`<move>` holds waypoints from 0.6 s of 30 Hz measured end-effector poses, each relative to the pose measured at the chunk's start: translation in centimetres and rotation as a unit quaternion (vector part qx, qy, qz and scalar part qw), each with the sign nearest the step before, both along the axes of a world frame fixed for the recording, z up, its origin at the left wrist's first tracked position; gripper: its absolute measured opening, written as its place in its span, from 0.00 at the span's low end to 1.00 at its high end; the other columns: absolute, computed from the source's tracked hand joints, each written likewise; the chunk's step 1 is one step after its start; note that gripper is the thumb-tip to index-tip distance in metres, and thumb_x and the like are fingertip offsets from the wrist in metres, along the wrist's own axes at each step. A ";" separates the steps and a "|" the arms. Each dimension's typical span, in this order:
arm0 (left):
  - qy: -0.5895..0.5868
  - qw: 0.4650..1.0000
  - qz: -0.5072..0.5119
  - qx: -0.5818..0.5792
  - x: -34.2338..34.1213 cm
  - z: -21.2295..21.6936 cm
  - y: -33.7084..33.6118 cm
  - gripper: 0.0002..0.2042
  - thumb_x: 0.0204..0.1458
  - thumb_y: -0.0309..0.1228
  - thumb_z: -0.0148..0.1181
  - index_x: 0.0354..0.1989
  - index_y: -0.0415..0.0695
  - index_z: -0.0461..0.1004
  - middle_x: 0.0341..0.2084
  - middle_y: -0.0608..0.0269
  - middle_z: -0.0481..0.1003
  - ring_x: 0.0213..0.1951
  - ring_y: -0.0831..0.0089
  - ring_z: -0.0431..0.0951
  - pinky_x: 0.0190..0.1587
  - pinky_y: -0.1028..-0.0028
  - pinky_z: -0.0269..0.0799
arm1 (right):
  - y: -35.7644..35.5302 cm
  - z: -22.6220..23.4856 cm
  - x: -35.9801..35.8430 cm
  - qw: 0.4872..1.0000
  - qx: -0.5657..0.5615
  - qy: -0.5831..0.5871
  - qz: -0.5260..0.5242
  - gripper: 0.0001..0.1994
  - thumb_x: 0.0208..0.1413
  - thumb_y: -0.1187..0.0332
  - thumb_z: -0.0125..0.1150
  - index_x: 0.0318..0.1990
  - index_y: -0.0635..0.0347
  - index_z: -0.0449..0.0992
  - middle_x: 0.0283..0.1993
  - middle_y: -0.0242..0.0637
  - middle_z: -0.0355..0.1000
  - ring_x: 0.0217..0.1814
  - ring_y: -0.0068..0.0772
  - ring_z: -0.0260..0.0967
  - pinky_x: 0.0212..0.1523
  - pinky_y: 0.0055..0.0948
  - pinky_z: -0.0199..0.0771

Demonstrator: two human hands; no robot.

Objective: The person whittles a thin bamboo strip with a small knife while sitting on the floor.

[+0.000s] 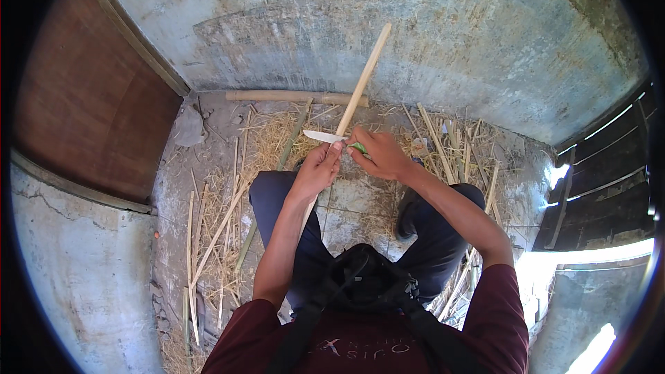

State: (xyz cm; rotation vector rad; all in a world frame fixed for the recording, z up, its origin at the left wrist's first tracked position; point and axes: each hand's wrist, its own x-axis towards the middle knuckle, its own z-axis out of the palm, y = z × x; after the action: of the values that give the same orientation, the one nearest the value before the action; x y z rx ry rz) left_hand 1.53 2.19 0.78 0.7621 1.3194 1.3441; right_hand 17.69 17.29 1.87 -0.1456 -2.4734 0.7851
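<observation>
A long pale bamboo strip (364, 77) runs up and away from between my knees, its far end raised in front of the wall. My left hand (320, 168) is closed around the strip's lower part, with the thumb near the knife. In my right hand (380, 154) is a knife (323, 136) with a green handle, the fingers wrapped round it. The blade lies across the strip just above my left thumb and points left. The strip's lower end passes behind my left wrist and is partly hidden.
Straw-like shavings (277, 135) and several thin bamboo strips (202, 263) litter the floor on both sides. A thick bamboo pole (270, 96) lies along the foot of the stained wall (443, 34). A brown door panel (97, 83) stands at left, dark slats (603, 173) at right.
</observation>
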 end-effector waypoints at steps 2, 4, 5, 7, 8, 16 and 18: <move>-0.001 1.000 0.003 0.004 0.1 0.0 0.1 0.19 0.76 0.49 0.51 0.42 0.45 0.70 0.21 0.78 0.61 0.17 0.88 0.56 0.18 0.79 0.50 | 0.0 0.1 0.0 1.000 0.008 0.002 -0.002 0.11 0.66 0.70 0.65 0.46 0.64 0.69 0.41 0.53 0.81 0.38 0.61 0.81 0.34 0.50 0.76; 0.000 1.000 0.003 0.009 0.0 0.1 0.1 0.18 0.76 0.48 0.51 0.42 0.45 0.70 0.21 0.78 0.61 0.17 0.88 0.55 0.18 0.79 0.50 | -0.1 -0.1 0.0 1.000 0.014 -0.004 -0.012 0.11 0.66 0.70 0.65 0.46 0.64 0.69 0.40 0.53 0.81 0.38 0.61 0.81 0.34 0.50 0.76; 0.001 1.000 0.003 0.011 0.0 0.2 0.1 0.18 0.76 0.48 0.51 0.42 0.45 0.70 0.21 0.78 0.61 0.17 0.88 0.55 0.18 0.79 0.50 | -0.2 -0.2 0.0 1.000 0.016 -0.008 -0.017 0.11 0.66 0.70 0.65 0.46 0.64 0.69 0.40 0.53 0.81 0.38 0.61 0.81 0.34 0.50 0.76; -0.024 0.999 -0.010 0.019 -0.4 0.1 0.0 0.18 0.76 0.47 0.52 0.41 0.45 0.70 0.21 0.78 0.61 0.16 0.87 0.55 0.17 0.79 0.49 | -0.3 -0.4 -0.2 1.000 0.019 0.016 -0.017 0.10 0.66 0.69 0.63 0.47 0.62 0.68 0.38 0.50 0.80 0.35 0.60 0.80 0.32 0.50 0.77; -0.036 0.999 -0.016 0.023 -0.5 0.1 -0.1 0.17 0.76 0.47 0.52 0.41 0.45 0.70 0.21 0.78 0.61 0.16 0.87 0.55 0.17 0.79 0.49 | -0.4 -0.5 -0.3 0.999 0.020 0.029 -0.017 0.10 0.66 0.68 0.62 0.47 0.61 0.68 0.37 0.49 0.80 0.33 0.59 0.80 0.31 0.51 0.77; -0.009 1.000 -0.015 0.012 -0.3 0.0 -0.3 0.18 0.76 0.47 0.52 0.45 0.42 0.72 0.19 0.79 0.60 0.16 0.88 0.55 0.18 0.78 0.49 | -0.7 -0.4 -0.2 0.998 0.054 0.039 -0.003 0.09 0.64 0.70 0.64 0.45 0.59 0.69 0.34 0.49 0.77 0.30 0.59 0.77 0.28 0.51 0.73; 0.000 1.000 -0.012 0.012 -0.2 -0.1 -0.2 0.19 0.76 0.47 0.52 0.47 0.41 0.74 0.20 0.80 0.60 0.16 0.88 0.54 0.18 0.78 0.48 | -0.7 -0.5 -0.2 0.998 0.053 0.041 -0.005 0.09 0.64 0.70 0.64 0.45 0.59 0.69 0.34 0.49 0.76 0.30 0.59 0.76 0.28 0.51 0.72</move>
State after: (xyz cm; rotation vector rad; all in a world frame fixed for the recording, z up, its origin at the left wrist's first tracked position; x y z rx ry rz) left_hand 1.32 2.03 0.67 0.7906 1.2924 1.3431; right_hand 17.49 16.59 1.39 -0.0867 -2.4287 0.6416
